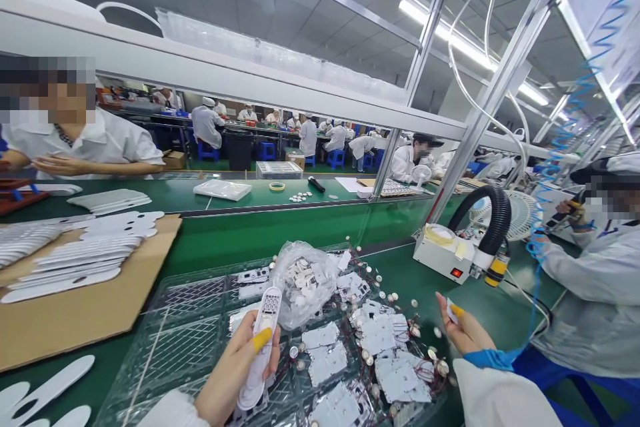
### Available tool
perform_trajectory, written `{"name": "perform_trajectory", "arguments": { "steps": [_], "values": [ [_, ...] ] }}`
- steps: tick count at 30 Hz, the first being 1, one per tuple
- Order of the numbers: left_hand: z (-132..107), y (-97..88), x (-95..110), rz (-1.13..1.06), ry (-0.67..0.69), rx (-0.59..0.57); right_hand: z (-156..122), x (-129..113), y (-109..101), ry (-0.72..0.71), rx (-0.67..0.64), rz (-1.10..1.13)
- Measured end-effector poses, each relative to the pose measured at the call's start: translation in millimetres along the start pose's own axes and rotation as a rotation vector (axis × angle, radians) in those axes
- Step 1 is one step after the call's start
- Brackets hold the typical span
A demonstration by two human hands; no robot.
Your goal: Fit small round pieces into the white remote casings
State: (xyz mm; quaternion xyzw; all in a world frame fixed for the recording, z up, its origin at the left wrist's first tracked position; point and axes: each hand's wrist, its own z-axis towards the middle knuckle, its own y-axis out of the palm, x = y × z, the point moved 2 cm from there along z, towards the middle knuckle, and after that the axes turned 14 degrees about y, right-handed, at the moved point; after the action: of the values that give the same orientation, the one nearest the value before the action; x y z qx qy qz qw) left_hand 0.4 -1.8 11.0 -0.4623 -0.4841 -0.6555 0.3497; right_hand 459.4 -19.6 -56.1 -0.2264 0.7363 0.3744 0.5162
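Observation:
My left hand (pixel 250 351) is closed around a long white plastic housing (pixel 261 353) with a grid of small slots at its upper end. A yellow finger cot covers the thumb. To the right, my right hand (pixel 465 328) pinches a small white piece (pixel 451 310), partly hidden by the fingers; a blue band circles the wrist. Just past the housing lies a clear plastic bag (pixel 330 273) of small white parts. Beneath my left hand is a clear tray (pixel 175 340), and stacks of pale circuit boards (pixel 327 363) with wires and small round discs (pixel 443 367) lie between my hands.
White flat panels (pixel 85 257) are stacked on cardboard (pixel 135 293) at left. A white box with a black hose (pixel 445 253) stands at back right, near a fan (pixel 523 213). Co-workers sit across the bench and at right. A coiled blue hose (pixel 563 140) hangs at right.

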Motion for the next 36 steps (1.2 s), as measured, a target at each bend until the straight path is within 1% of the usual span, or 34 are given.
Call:
{"name": "perform_trajectory", "arguments": {
  "steps": [2,4,5,7,9,10,12,14,16,18,19,22,24,26,30,36],
  "values": [
    [0,-1.1,4,-0.01,0.036,0.005,3,-7,18,0.077,-0.048,0.026],
    [0,-3.3,7,0.004,0.062,0.03,2,-10,48,0.156,-0.112,0.053],
    [0,-4.4,7,0.021,0.062,0.042,-1,-10,68,0.186,-0.149,0.064],
    [0,-6.7,5,0.047,0.056,0.065,-17,-8,117,0.241,-0.236,0.083],
    [0,-9.0,-1,0.036,0.057,0.082,-48,-3,174,0.28,-0.352,0.084],
    [0,-10.5,-4,0.015,0.066,0.093,-68,-1,201,0.284,-0.432,0.06],
    [0,-13.5,-10,-0.042,0.1,0.113,-109,3,251,0.235,-0.6,-0.048],
    [0,-16.4,-14,-0.08,0.144,0.122,-143,10,286,0.216,-0.697,-0.142],
    [0,-18.4,-15,-0.093,0.175,0.128,-164,21,307,0.22,-0.777,-0.189],
    [-1,-19.5,-15,-0.091,0.176,0.134,-171,36,317,0.222,-0.829,-0.183],
    [-2,-19.6,-15,-0.087,0.167,0.135,-171,44,319,0.218,-0.831,-0.171],
    [-1,-19.8,-17,-0.061,0.142,0.125,-167,64,318,0.204,-0.775,-0.155],
    [0,-20.6,-21,-0.041,0.132,0.119,-164,73,314,0.203,-0.75,-0.179],
    [1,-22.1,-26,-0.028,0.124,0.117,-161,78,311,0.194,-0.733,-0.223],
    [3,-24.4,-30,-0.013,0.135,0.098,-157,82,306,0.128,-0.664,-0.315],
    [1,-19.6,-20,0.104,0.091,0.109,-155,90,303,0.097,-0.646,-0.35]
  ]
}}
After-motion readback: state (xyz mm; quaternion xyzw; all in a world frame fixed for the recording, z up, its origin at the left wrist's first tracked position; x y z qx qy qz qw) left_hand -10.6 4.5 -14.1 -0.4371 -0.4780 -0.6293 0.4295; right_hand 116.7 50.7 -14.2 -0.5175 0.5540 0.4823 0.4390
